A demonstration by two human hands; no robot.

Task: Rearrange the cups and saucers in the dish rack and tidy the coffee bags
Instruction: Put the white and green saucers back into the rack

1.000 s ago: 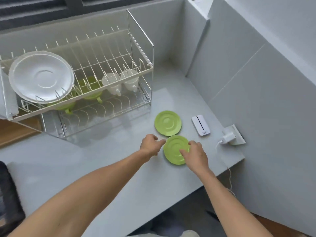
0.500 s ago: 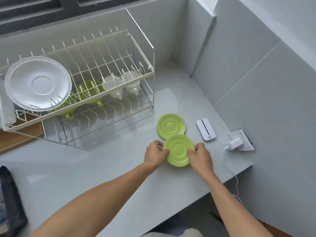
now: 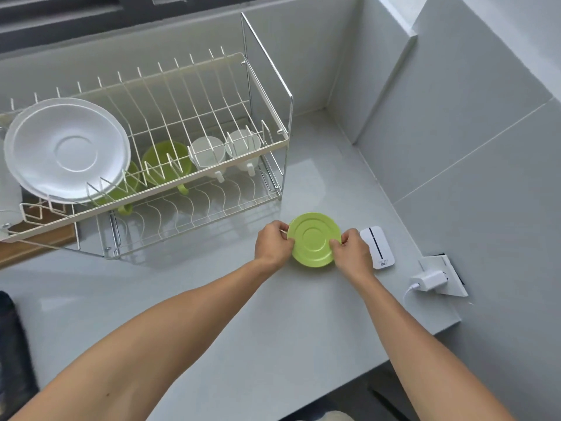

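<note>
Both hands hold a green saucer (image 3: 312, 240) by its rim over the grey counter (image 3: 212, 299), my left hand (image 3: 273, 243) on its left edge and my right hand (image 3: 352, 250) on its right edge. Only one green saucer shows; the second lies hidden beneath it. The two-tier wire dish rack (image 3: 267, 141) stands behind. White saucers (image 3: 65, 150) lean in its upper tier at the left. Two green cups (image 3: 164, 162) and two white cups (image 3: 209, 153) sit on the lower tier. No coffee bags are in sight.
A small white device (image 3: 378, 247) lies just right of my right hand. A wall socket with a white charger (image 3: 431, 279) and its cable is further right at the counter's end. A dark object (image 3: 12, 344) lies at the left edge. Tiled walls close the corner.
The nearer green saucer, gripped by both hands, has moved away from me onto the farther green saucer, which it now covers.
</note>
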